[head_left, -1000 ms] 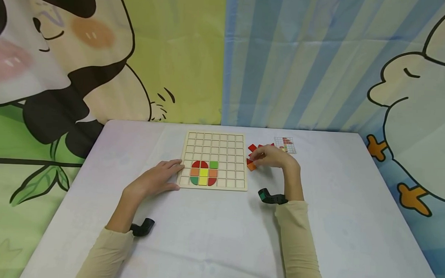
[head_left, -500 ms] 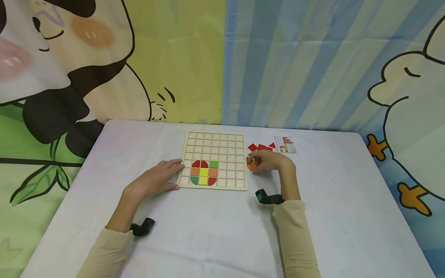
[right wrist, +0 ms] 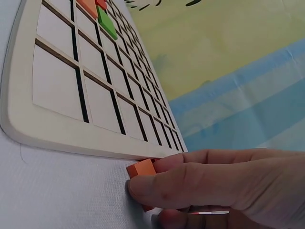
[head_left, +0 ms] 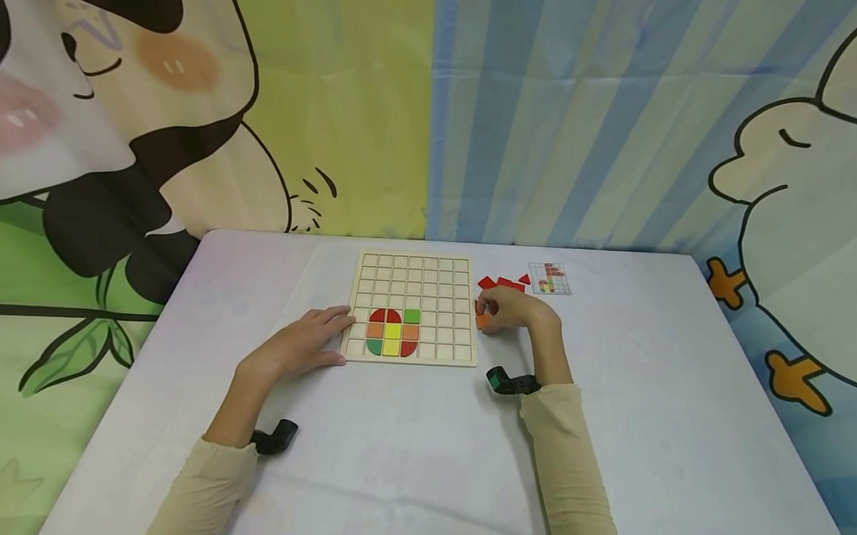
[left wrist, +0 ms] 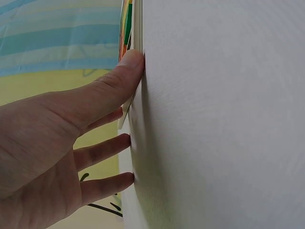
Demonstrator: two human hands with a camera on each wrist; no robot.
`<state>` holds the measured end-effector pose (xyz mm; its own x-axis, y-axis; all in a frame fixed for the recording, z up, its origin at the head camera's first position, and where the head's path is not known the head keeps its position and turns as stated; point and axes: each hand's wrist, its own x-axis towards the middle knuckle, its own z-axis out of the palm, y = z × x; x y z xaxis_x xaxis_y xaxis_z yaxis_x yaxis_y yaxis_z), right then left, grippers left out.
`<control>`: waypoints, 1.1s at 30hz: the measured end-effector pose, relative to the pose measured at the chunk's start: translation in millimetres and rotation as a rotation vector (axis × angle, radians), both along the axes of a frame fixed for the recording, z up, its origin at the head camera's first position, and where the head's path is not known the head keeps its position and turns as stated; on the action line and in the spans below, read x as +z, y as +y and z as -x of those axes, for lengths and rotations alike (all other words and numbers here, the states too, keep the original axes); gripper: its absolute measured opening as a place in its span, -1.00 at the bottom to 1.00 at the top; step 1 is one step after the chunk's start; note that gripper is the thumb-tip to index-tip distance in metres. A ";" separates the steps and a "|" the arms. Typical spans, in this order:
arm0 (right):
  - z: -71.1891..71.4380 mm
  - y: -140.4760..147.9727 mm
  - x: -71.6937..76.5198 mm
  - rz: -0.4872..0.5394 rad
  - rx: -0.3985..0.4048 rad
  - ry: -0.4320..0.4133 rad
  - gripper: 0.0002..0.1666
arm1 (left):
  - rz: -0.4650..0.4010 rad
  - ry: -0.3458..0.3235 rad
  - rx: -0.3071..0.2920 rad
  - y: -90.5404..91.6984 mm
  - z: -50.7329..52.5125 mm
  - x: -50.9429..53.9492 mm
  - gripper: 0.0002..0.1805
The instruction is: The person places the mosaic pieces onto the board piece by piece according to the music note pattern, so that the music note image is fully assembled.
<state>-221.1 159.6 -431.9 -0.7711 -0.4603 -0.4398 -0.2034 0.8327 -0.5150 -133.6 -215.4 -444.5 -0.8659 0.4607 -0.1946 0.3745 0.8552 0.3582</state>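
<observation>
A wooden grid board (head_left: 445,280) lies on the table, with red, orange, yellow and green pieces in its lower left squares. My left hand (head_left: 294,347) rests at the board's left edge; in the left wrist view its thumb (left wrist: 130,59) touches the rim and the fingers are spread. Just beyond the right edge, my right hand (head_left: 512,310) pinches an orange block (right wrist: 144,168) between thumb and fingers, low over the cloth. Its fingers partly cover the block. Several red pieces (head_left: 504,283) lie past that hand, some of them hidden by it.
A small printed pattern card (head_left: 550,279) lies right of the red pieces. White cloth covers the table (head_left: 393,455). A cartoon-printed curtain (head_left: 547,114) hangs right behind the table's far edge. Each wrist carries a black camera (head_left: 513,381).
My right hand has moved a little left and closed its fingers on the orange block, uncovering the card and more red pieces. The left hand and the board have stayed put.
</observation>
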 end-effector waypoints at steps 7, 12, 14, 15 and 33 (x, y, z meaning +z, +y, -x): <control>2.5 -6.3 -2.5 -0.057 0.001 0.066 -0.81 | 0.006 -0.006 0.011 -0.9 -1.3 0.6 -0.19; -1.1 -2.7 7.7 0.008 -0.070 0.103 -0.82 | 0.005 -0.018 0.021 -0.5 -2.0 -0.9 -0.19; -1.3 -2.6 10.5 0.107 -0.074 0.163 -0.78 | 0.008 -0.015 0.020 -0.8 -2.0 -1.6 -0.19; -0.9 -4.4 10.6 0.156 -0.067 0.197 -0.76 | 0.009 -0.012 0.018 -1.1 -2.1 -1.8 -0.19; 0.6 -98.0 -14.0 0.278 0.112 0.447 -0.81 | 0.004 -0.001 0.013 -0.1 -0.5 -0.4 -0.19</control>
